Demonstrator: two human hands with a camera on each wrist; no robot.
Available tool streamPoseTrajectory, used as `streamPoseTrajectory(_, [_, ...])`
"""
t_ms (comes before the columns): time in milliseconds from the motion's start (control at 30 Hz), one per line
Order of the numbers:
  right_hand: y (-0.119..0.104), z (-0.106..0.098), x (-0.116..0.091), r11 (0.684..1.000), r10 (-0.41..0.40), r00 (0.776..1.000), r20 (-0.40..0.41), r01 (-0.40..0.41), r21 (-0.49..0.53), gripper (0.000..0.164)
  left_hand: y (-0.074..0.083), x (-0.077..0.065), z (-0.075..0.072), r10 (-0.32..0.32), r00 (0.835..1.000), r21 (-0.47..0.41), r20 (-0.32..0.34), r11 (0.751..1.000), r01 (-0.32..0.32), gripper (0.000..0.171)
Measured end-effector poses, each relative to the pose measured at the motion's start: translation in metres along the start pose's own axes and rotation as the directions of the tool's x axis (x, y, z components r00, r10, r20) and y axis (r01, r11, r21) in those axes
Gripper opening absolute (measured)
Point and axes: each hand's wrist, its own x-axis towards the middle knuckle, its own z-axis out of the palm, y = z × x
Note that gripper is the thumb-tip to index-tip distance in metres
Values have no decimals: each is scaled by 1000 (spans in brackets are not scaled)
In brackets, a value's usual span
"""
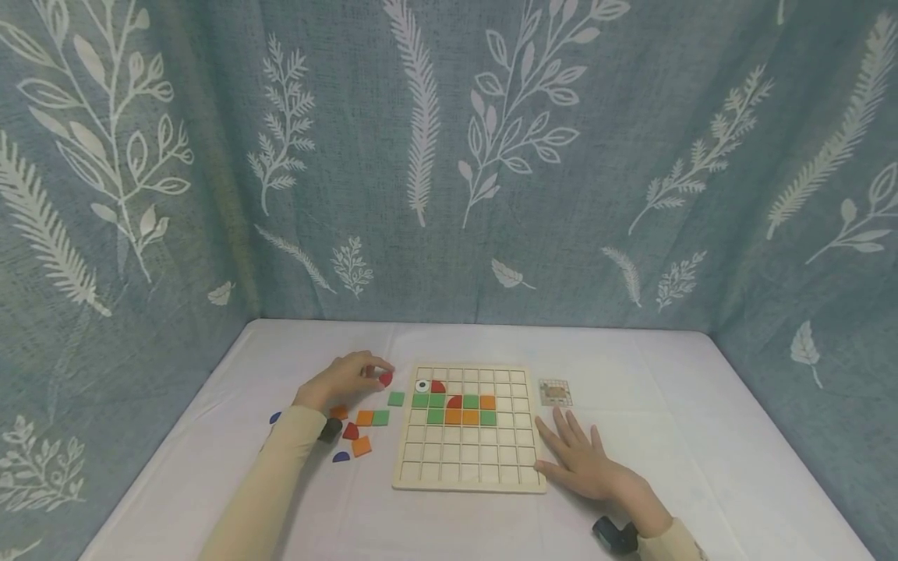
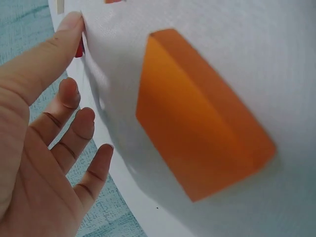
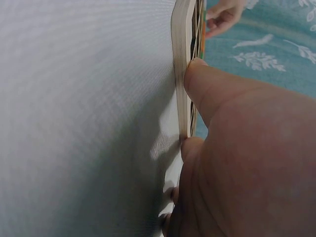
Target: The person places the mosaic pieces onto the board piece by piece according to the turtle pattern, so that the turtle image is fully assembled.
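Note:
My left hand (image 1: 347,376) pinches a red quarter-round tile (image 1: 385,379) between thumb and fingertips, just left of the board. Only a sliver of that tile shows past the thumb in the left wrist view; the other fingers are loosely bent. A wooden grid board (image 1: 463,472) lies in the middle of the white table. In its upper left cells sit several green, orange and red tiles and a white eye tile (image 1: 422,386). My right hand (image 1: 585,463) lies spread at the board's right side, with thumb and index fingertip at the edge.
Loose tiles lie left of the board: a green square (image 1: 396,399), an orange square (image 1: 361,446), a red piece (image 1: 351,431), a blue half-round (image 1: 341,457) and others. A small picture card (image 1: 556,393) lies right of the board. A patterned curtain (image 1: 449,234) surrounds the table's back and sides.

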Motion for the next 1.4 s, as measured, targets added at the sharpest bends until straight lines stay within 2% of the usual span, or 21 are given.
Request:
streamPoseTrajectory(333, [-1,2,-2,1000,-18,1000,-10,18,24,73,-1,-1,-1,-12,1000,75,-7,997,12,32])
streamPoseTrajectory(600, [-1,1,-2,1000,-8,1000,-1,8,24,72,1,-3,-1,55,995,177,-81,983,-40,20])
streamPoseTrajectory(700, [-3,-1,-3,1000,-2,1000,11,2,18,71,2,-4,-1,52,994,186,-101,982,-32,17])
streamPoseTrajectory(1100, [-2,-2,-2,1000,-9,1000,11,9,4,71,2,-5,-3,92,992,222,-81,972,-72,16])
streamPoseTrajectory(1267, [-2,-2,-2,1000,-1,1000,17,1,-3,71,0,-3,0,133,986,276,-96,956,-102,16])
streamPoseTrajectory(1400, [-2,-2,-2,1000,4,1000,19,-4,1,72,4,0,3,147,982,284,-120,953,-108,18])
